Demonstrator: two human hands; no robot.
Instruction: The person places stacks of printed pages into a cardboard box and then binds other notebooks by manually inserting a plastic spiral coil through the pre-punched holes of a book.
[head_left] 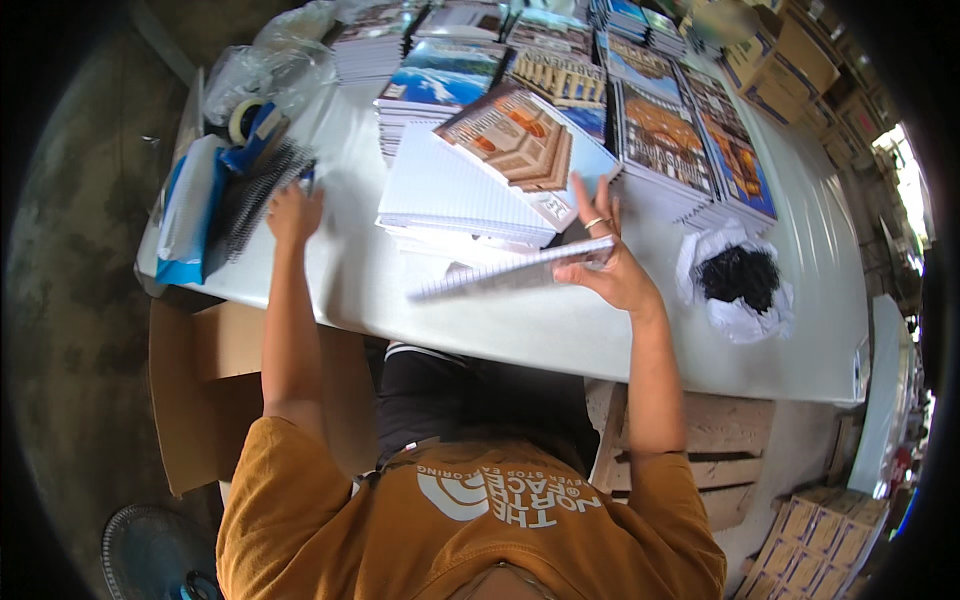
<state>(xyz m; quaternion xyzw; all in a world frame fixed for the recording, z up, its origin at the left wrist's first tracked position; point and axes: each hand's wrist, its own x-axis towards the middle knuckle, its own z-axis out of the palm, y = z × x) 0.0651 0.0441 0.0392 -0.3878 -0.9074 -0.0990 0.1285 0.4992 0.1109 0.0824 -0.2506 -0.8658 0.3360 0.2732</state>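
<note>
In my right hand [625, 275] is a thin stack of ruled paper [500, 272], pinched at its right end by the thumb and tilted over the front of the table. My ringed finger and others reach up toward a notebook cover [520, 150] with a building picture. That cover lies askew on a pile of ruled paper [450, 185]. At the left, my left hand [296, 212] is closed at the edge of a heap of black spiral binding coils [262, 195]. A small dark blue object [308, 178] shows by its fingertips; what they hold is unclear.
Stacks of picture-covered notebooks [665, 140] fill the table's far side. Right of my right hand sits a white bag [690, 265] of black pieces [738, 278]. A blue tape dispenser [255, 140], a blue-and-white package [190, 210] and clear plastic [270, 75] lie left.
</note>
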